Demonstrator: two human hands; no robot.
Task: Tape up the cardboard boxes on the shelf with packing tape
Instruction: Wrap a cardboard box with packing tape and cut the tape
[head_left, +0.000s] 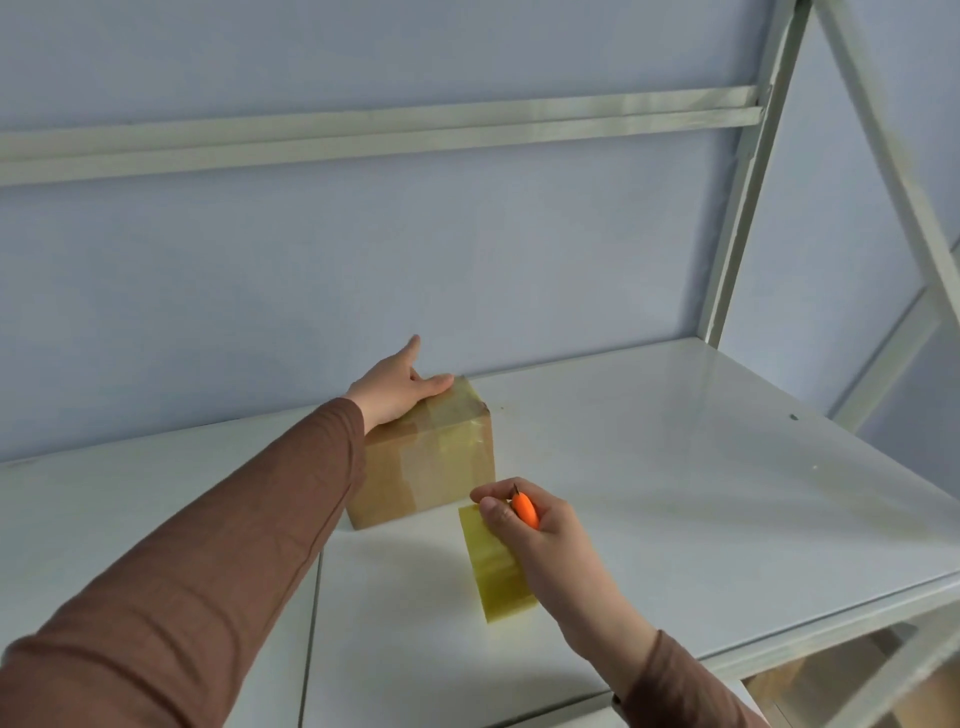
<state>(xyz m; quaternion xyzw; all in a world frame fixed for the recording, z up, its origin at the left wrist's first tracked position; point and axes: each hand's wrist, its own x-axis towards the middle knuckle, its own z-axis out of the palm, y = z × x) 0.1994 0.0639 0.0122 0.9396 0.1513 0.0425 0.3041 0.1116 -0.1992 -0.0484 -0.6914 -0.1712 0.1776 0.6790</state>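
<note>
**Box taped, roll and cutter in one hand**

Shelf: pale metal deck, glossy, wide, one box on it. Wall close behind.

Cardboard box: sits left of centre, toward the far edge, one corner turned to the near right. Yellowish tape bands cross the top and run down the near face. Long axis looks to run near-to-far, though the sleeve hides the left side. Judged light and stiff; walls would dent under a hard squeeze, and the taped faces look slick. Best held flat-palmed on top or by two opposite sides.

Tape roll: translucent yellow-green, just beside the box's near right corner, its broad band facing left. Whether a strand links it to the box cannot be told.

Left hand: palm flat on the box's far top edge, fingers spread, pressing not gripping.

Right hand: closed around the roll, with a small orange cutter pinched against it, dark tip pointing up and far.

Judgement: this box looks largely sealed.
</note>
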